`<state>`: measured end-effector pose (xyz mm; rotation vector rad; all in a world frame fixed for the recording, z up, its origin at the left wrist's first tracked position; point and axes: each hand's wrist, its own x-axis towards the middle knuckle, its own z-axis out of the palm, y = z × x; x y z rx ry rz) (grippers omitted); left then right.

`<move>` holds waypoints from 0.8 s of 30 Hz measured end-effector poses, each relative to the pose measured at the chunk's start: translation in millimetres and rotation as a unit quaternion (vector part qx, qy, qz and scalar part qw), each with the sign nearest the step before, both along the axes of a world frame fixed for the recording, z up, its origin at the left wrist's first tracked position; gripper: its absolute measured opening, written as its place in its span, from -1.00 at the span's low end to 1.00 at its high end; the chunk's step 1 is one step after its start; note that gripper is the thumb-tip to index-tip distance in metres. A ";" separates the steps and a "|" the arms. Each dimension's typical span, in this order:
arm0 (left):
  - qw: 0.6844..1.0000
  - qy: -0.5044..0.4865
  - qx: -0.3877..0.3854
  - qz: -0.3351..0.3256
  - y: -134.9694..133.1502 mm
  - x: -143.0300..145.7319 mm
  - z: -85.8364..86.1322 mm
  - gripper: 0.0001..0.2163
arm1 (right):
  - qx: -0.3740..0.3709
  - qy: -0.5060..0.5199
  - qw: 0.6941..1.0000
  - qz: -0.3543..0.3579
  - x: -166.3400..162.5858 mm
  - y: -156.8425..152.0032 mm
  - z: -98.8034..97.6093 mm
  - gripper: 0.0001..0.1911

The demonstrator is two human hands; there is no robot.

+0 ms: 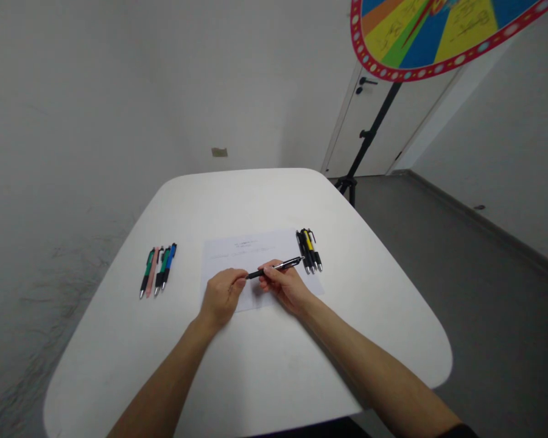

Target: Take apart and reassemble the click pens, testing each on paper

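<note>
A black pen (288,264) is held slantwise above the paper, its tip pointing left. My right hand (285,286) grips the barrel between thumb and fingers. At the tip end, my left hand (223,295) is closed, thumb and fingertips pinched together against the pen. Underneath both hands lies a white sheet of paper (223,249) with a few faint lines of text near its top. On the sheet's right edge rests a group of pens (309,250), black, yellow and white.
The white table (256,201) has rounded corners. To the left lies another row of pens (158,271), green, pink and blue. Behind the table's right side, a colourful wheel (420,36) stands on a black tripod (369,137) by a white door (369,115).
</note>
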<state>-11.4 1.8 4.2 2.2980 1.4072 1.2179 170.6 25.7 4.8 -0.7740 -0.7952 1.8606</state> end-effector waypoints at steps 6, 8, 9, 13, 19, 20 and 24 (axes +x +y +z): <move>0.999 -0.010 0.047 -0.007 0.3 2.6 -0.5 -0.88 | -0.005 0.007 1.000 -0.005 0.3 1.6 -2.5 -0.64; 0.998 -0.013 0.061 -0.009 0.3 3.1 0.3 -0.89 | -0.004 0.008 1.000 -0.002 0.2 1.4 -2.4 -0.64; 0.998 -0.013 0.064 -0.006 0.3 3.0 0.7 -0.89 | -0.003 0.008 1.000 0.000 0.2 1.2 -2.2 -0.64; 0.998 0.019 0.055 0.009 0.2 1.5 1.7 -0.82 | 0.003 0.012 1.000 0.001 0.1 0.2 -1.3 -0.65; 1.000 0.023 0.014 0.007 0.2 0.8 0.4 -0.75 | 0.005 0.003 1.000 -0.001 -0.1 0.3 -1.6 -0.64; 1.000 0.011 0.016 0.009 0.1 1.1 -0.2 -0.79 | 0.004 0.003 1.000 -0.003 -0.1 0.4 -1.7 -0.65; 0.999 -0.017 0.043 0.012 -0.3 2.4 -1.4 -0.80 | 0.000 0.010 1.000 -0.007 0.0 1.3 -2.8 -0.64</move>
